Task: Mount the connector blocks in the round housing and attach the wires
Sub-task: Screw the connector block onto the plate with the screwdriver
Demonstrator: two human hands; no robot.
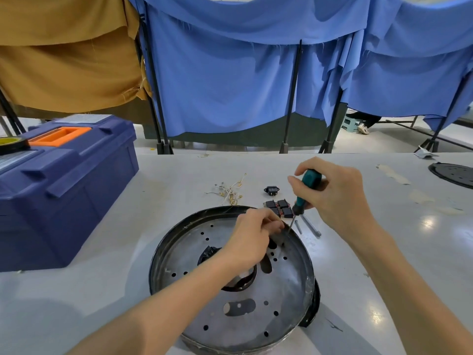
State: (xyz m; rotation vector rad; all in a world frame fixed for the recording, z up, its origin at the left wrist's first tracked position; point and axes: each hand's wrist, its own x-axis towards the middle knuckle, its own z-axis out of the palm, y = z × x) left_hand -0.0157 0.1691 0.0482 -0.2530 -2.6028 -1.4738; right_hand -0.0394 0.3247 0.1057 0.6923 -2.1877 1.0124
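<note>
The round metal housing (212, 298) lies on the white table, its perforated plate facing up. My left hand (252, 234) reaches over its far right part, fingers curled and pinching something small that the hand hides. My right hand (335, 196) grips a green-handled screwdriver (305, 193), its tip pointing down at the housing's rim beside my left fingertips. Several black and red connector blocks (280, 207) sit just beyond the rim. A tangle of thin wires (230, 192) lies farther back on the table.
A blue toolbox (64, 190) with an orange handle stands at the left. A small black socket (271, 190) and two grey metal pins (308, 226) lie near the blocks. Another round black part (453, 174) sits at the far right edge.
</note>
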